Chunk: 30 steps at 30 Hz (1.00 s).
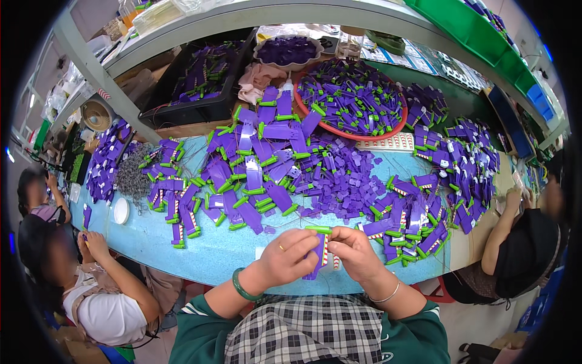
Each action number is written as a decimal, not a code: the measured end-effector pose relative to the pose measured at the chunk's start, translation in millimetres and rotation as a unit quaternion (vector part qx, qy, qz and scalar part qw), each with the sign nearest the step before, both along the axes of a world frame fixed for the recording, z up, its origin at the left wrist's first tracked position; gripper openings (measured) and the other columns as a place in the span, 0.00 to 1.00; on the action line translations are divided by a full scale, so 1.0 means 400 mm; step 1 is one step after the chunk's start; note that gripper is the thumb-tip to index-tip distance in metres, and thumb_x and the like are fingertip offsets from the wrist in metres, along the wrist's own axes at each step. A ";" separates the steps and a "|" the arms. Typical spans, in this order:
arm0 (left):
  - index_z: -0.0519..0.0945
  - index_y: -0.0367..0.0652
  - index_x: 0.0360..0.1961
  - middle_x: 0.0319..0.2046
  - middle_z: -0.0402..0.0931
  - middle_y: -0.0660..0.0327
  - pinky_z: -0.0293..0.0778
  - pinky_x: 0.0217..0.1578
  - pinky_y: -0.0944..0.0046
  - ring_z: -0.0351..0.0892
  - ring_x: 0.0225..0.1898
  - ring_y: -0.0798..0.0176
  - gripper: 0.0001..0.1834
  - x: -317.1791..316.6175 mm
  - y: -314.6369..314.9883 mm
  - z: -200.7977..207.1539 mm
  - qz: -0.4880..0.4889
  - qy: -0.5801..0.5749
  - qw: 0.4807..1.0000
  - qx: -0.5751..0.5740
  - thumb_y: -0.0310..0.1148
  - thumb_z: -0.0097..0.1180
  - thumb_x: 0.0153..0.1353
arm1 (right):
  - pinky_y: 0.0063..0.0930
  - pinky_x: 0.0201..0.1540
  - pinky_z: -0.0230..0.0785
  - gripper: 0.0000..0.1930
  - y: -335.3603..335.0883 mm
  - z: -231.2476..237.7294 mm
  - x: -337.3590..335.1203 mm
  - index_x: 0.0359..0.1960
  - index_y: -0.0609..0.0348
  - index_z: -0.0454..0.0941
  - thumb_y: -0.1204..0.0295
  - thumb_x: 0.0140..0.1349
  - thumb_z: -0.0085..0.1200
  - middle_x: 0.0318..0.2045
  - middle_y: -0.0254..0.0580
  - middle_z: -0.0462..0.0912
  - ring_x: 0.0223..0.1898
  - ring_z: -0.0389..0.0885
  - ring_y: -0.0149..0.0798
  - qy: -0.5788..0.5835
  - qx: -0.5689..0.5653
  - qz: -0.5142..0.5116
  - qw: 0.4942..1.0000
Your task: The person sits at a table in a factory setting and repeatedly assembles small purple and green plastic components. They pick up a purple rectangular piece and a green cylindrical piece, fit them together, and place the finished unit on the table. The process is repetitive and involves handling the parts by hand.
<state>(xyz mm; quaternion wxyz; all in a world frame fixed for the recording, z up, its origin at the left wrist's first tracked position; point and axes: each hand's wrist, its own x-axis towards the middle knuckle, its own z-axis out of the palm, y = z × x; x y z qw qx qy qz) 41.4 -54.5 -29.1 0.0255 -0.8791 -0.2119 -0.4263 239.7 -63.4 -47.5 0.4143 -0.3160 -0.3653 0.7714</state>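
Close to the table's front edge, my left hand [289,255] is closed round a flat purple plastic piece [313,267] with a bright green end [319,230]. A red-and-white striped strip [324,247] runs along the piece's right side. My right hand [353,253] pinches at that side, its thumb and forefinger against the striped edge and the green end; the exact contact is partly hidden. Below the right fingers shows another bit of striped strip [336,262]. Ahead lies a heap of purple pieces with green ends [254,173].
Small purple parts [348,182] are piled mid-table. Behind them stands a red basin [405,115] of purple-and-green pieces. Striped pieces [418,221] lie right, and grey wires [132,173] left. A shelf [273,13] spans overhead. Co-workers sit left [109,297] and right [527,249].
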 end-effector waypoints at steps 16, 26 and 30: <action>0.77 0.39 0.27 0.33 0.75 0.57 0.81 0.33 0.66 0.79 0.38 0.57 0.09 0.004 -0.026 -0.040 -0.059 -0.023 0.997 0.052 0.19 0.60 0.41 | 0.19 0.29 0.66 0.10 -0.032 -0.013 -0.014 0.27 0.62 0.79 0.70 0.64 0.51 0.25 0.32 0.79 0.26 0.73 0.21 -0.012 -0.141 0.073 0.987; 0.78 0.38 0.29 0.32 0.76 0.57 0.78 0.33 0.63 0.79 0.34 0.57 0.11 0.036 -0.028 -0.073 -0.016 -0.162 0.964 -0.208 0.15 0.61 0.43 | 0.27 0.39 0.70 0.08 -0.045 -0.017 0.073 0.33 0.65 0.77 0.71 0.61 0.54 0.31 0.43 0.80 0.37 0.77 0.33 -0.184 0.208 -0.031 0.960; 0.77 0.37 0.32 0.29 0.74 0.58 0.73 0.31 0.63 0.76 0.29 0.59 0.08 0.080 0.004 -0.053 -0.050 -0.165 0.907 -0.385 0.20 0.61 0.49 | 0.27 0.43 0.71 0.10 -0.032 -0.041 0.063 0.40 0.63 0.74 0.80 0.55 0.56 0.35 0.42 0.78 0.42 0.77 0.31 -0.334 0.325 -0.115 0.877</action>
